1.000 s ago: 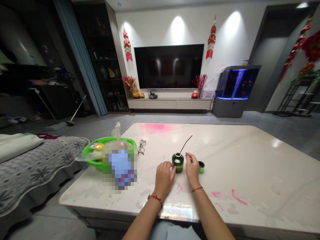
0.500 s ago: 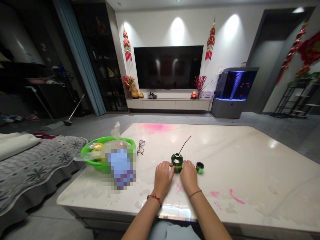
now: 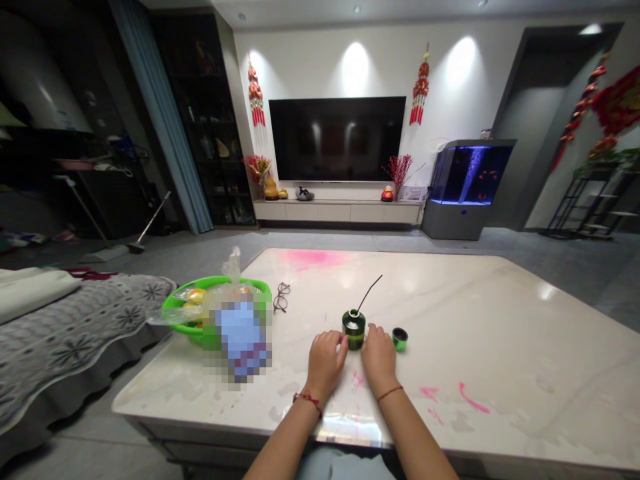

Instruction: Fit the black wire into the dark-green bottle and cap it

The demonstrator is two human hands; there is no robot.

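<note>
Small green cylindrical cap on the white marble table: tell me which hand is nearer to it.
Right. The right hand lies just left of the small green cylindrical cap and slightly nearer the camera. The left hand is farther away, on the far side of the dark green cylindrical container.

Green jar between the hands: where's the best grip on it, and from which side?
Probably best gripped around the straight round wall of the green jar, coming in from the sides, where the left hand and right hand flank it. It stands upright, and the thin black stem rising from its top argues against coming from above.
</note>
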